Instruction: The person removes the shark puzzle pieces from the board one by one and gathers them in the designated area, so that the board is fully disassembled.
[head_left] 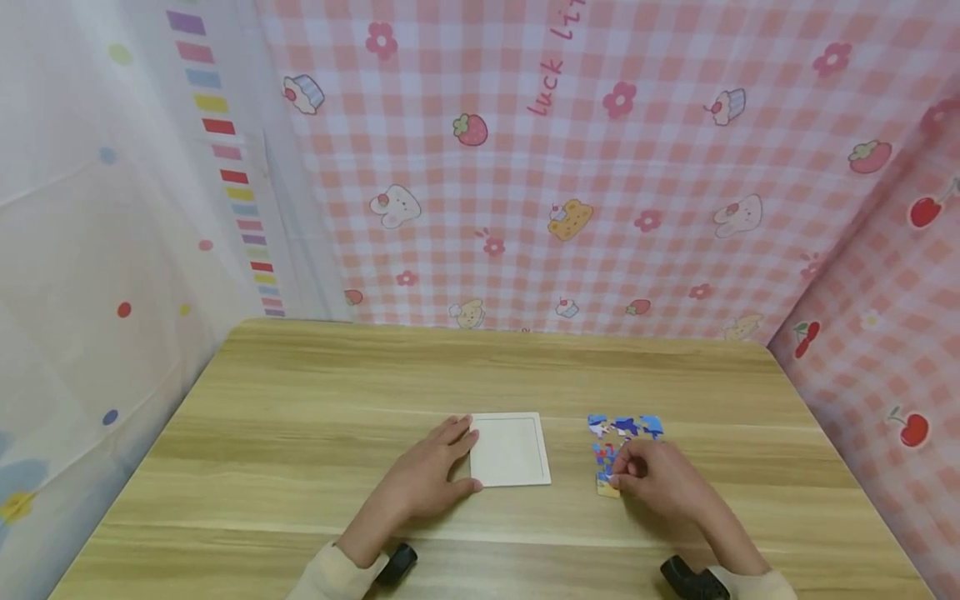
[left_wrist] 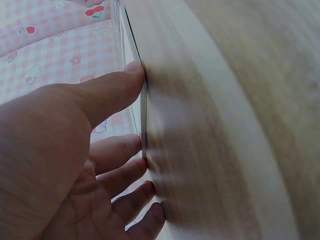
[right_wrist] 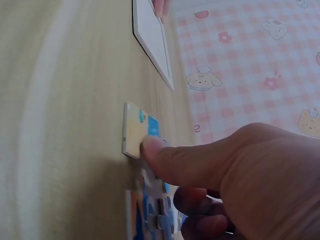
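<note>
A square white puzzle tray (head_left: 510, 450) with a thin raised border lies flat on the table. My left hand (head_left: 429, 471) rests at its left edge, thumb (left_wrist: 112, 92) and fingertips spread and touching the rim. To the right of the tray, my right hand (head_left: 660, 477) pinches a yellow-and-blue jigsaw piece (right_wrist: 135, 131) by its corner, the thumb (right_wrist: 185, 160) on its face. Other jigsaw pieces (head_left: 626, 427), printed in blue, white and red, lie on the table around the right fingers. Some of them are partly hidden under that hand.
The wooden table (head_left: 337, 379) runs back to a pink checked curtain (head_left: 525, 208). A white dotted curtain (head_left: 112, 250) hangs on the left, and another checked curtain (head_left: 892, 333) closes the right side.
</note>
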